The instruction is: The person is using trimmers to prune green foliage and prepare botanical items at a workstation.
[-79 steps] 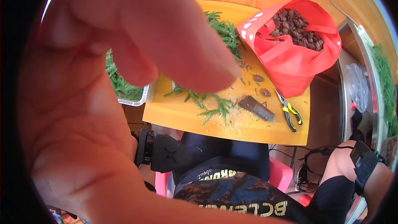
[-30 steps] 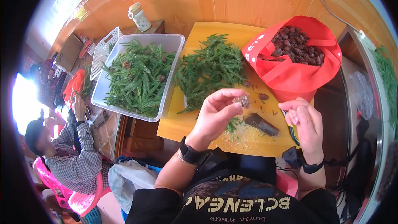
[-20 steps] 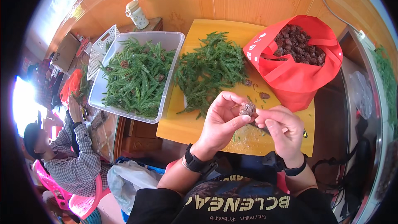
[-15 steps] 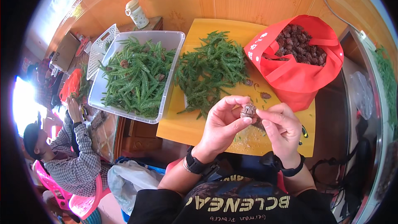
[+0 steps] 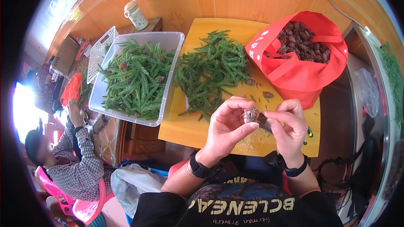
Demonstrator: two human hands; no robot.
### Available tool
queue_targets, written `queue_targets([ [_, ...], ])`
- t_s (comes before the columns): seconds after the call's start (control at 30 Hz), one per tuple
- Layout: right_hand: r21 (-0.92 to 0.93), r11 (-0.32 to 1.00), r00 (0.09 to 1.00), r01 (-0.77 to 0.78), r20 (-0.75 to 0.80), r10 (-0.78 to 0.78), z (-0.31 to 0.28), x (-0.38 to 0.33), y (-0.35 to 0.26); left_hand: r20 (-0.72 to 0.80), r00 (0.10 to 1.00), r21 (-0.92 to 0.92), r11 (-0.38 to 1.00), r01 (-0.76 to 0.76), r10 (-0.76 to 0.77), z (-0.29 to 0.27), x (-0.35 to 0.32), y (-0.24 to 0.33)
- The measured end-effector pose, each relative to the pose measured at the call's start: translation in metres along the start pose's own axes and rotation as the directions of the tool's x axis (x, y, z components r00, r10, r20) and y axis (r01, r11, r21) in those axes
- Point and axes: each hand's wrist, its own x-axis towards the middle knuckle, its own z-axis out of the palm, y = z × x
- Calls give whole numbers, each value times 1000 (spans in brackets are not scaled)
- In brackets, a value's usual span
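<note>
Now I pinch a brown cone (image 5: 251, 114) between left hand (image 5: 225, 128) and right hand (image 5: 289, 127) fingertips, low centre; peeling it apart needs a firm grip.

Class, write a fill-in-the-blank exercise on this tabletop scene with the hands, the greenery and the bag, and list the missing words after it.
1. Both hands, left hand and right hand, pinch one small brown ____ between them.
2. The red fabric bag is filled with ____ cones.
3. The clear plastic tub holds green ____.
4. The loose pile of green sprigs lies on a ____ board.

Missing words: cone; brown; sprigs; yellow
</note>
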Motion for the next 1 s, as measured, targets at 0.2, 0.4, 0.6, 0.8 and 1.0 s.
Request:
queue_targets([
  [0.2,-90,996,1000,-3,1,3,2,-2,1,-7,1000,49,999,-2,2,3,0,2],
  [0.4,-199,975,995,104,20,-102,3,1,-4,-15,999,116,992,-39,41,1,-2,1],
  [0.6,-246,962,992,121,0,-125,5,-1,-2,-27,999,128,991,-36,40,-1,-3,-1],
  [0.8,-244,966,995,89,-28,-99,6,1,-4,-16,999,122,992,-39,41,1,-4,0],
  [1.0,-258,960,994,108,2,-111,0,3,-9,-32,989,111,983,146,-143,-1,-3,10],
])
